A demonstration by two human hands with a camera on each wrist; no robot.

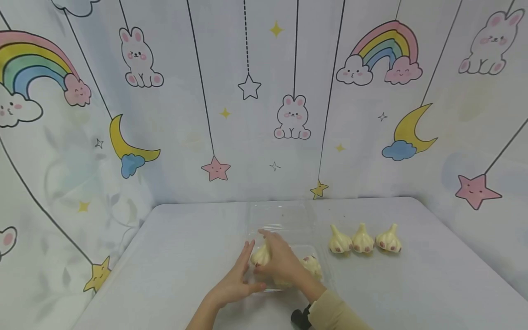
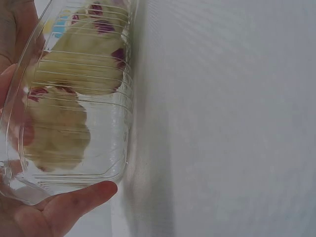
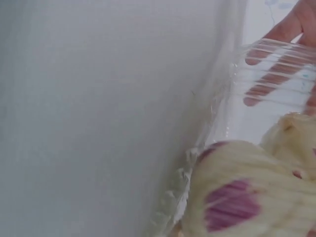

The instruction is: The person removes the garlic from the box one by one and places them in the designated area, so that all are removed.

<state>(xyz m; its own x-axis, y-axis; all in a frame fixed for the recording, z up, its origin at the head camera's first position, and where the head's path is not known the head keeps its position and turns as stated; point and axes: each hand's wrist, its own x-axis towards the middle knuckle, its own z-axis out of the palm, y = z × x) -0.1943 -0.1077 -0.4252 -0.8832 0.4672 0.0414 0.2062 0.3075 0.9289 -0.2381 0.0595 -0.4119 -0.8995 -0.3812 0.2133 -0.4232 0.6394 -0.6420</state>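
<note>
My right hand [image 1: 284, 261] reaches into a clear plastic box [image 1: 323, 256] and holds a pale garlic bulb [image 1: 261, 256] between thumb and fingers, at the box's left end. Along the box's left side lies my left hand [image 1: 237, 279], its fingers straight and spread, its thumb by the front corner. Through the ribbed wall in the left wrist view, several garlic bulbs [image 2: 84, 64] with purple patches show inside. Another bulb [image 1: 311, 266] sits at the right end, partly behind my right wrist. The right wrist view shows the left fingers [image 3: 269, 79] through the plastic.
Three garlic bulbs [image 1: 363, 240] stand in a row on the white table [image 1: 412, 284], right of the box. The box's clear lid [image 1: 280, 217] lies folded back behind it. A black object [image 1: 301, 318] sits by my right sleeve. A patterned cloth [image 1: 255, 137] hangs behind.
</note>
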